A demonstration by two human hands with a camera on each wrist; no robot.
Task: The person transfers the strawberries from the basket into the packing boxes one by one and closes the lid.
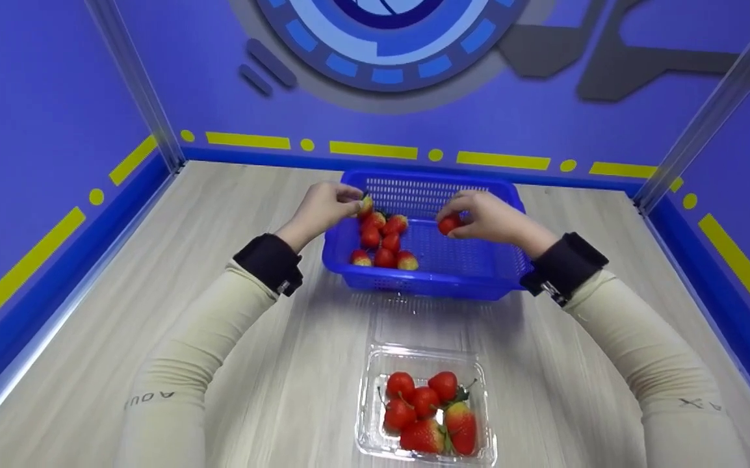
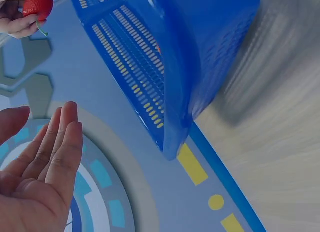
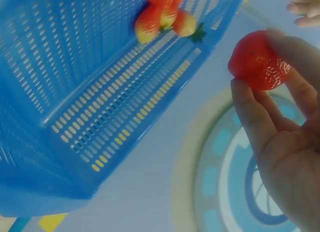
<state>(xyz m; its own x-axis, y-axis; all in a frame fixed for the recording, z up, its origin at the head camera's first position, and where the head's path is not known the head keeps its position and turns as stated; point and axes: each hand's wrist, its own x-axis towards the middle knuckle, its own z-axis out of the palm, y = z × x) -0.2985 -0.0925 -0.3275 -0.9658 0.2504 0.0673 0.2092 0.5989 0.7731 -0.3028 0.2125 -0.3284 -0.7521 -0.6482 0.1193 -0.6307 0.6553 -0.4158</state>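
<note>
My right hand [image 1: 489, 218] pinches a red cherry [image 3: 255, 62] between thumb and fingers, above the right part of the blue basket [image 1: 427, 279]. The cherry's thin green stem hangs down in the left wrist view. My left hand [image 1: 324, 207] is over the basket's left rim, its fingers [image 2: 64, 159] extended and holding nothing. In the head view its fingertips overlap a yellow-tipped strawberry [image 1: 366, 206]. Several red fruits, some of them strawberries [image 1: 396, 224] with pale yellow ends, lie in the basket's left half.
Nearer to me stands a clear plastic box [image 1: 370, 416] with its lid [image 1: 417, 325] folded back toward the basket. Inside it are several cherries [image 1: 400, 414] and a few strawberries [image 1: 461, 426]. Blue printed walls [image 1: 154, 78] enclose the wooden table [image 1: 284, 390] at the back and sides.
</note>
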